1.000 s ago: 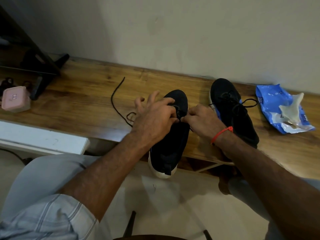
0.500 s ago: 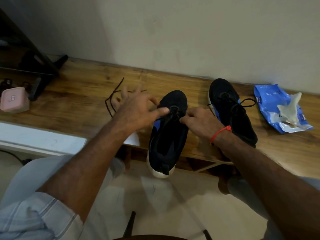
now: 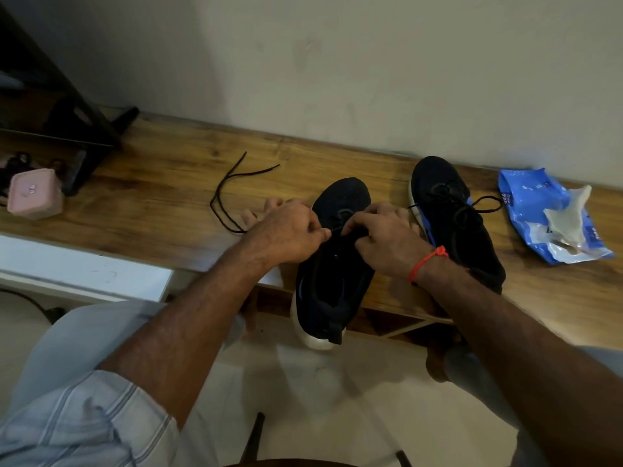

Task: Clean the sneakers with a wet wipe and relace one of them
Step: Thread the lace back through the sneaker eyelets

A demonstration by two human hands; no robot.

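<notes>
A black sneaker (image 3: 332,284) with a white sole lies on the wooden bench (image 3: 151,203), its heel hanging over the front edge. My left hand (image 3: 286,230) pinches the black shoelace (image 3: 232,193) at the sneaker's eyelets; the lace's loose ends trail off to the left on the bench. My right hand (image 3: 387,241) grips the sneaker's upper at the lacing from the right side. The second black sneaker (image 3: 451,217), laced, stands just to the right. A blue wet-wipe pack (image 3: 546,217) with a white wipe sticking out lies at the far right.
A pink box (image 3: 33,193) sits at the bench's left end beside a dark stand (image 3: 84,139). The wall runs behind the bench. A white ledge (image 3: 84,271) lies below the bench at left. My knees are under the bench edge.
My left hand swung out to the left pulling the lace, then came back to the sneaker's eyelets. The lace's loose ends now lie further out on the bench. My right hand stayed on the sneaker.
</notes>
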